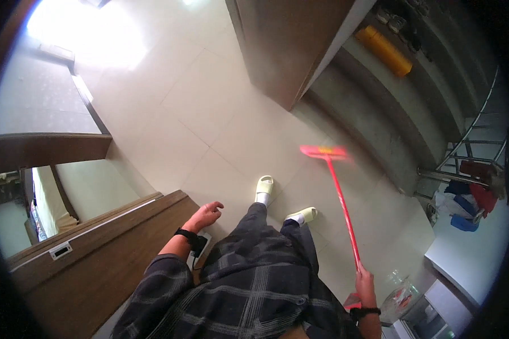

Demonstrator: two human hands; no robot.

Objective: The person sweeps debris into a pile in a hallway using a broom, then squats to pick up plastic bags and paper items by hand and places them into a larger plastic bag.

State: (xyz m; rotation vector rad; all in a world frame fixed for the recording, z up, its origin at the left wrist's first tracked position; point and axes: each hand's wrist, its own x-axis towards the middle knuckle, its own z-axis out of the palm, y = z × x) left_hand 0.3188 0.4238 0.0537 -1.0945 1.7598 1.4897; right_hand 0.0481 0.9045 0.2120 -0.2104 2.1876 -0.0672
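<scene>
A red broom (345, 212) stretches forward over the tiled floor, its handle gripped near the end by my right hand (365, 285). The broom's head (324, 151), red with a yellow patch, is smeared by motion and lies in front of the lowest stair. My left hand (207, 216) is held out beside the wooden door at the left, fingers loosely apart and nothing in them. Below my right hand a red piece (352, 300) shows in part; its kind is hidden by the wrist and sleeve.
Grey stairs (373, 113) curve up at the right, with a yellow cylinder (384, 51) and shoes on them. A brown wooden panel (288, 51) stands at the top. Metal rails and piled clothes (466, 206) are far right, a clear jar (400, 296) lower right.
</scene>
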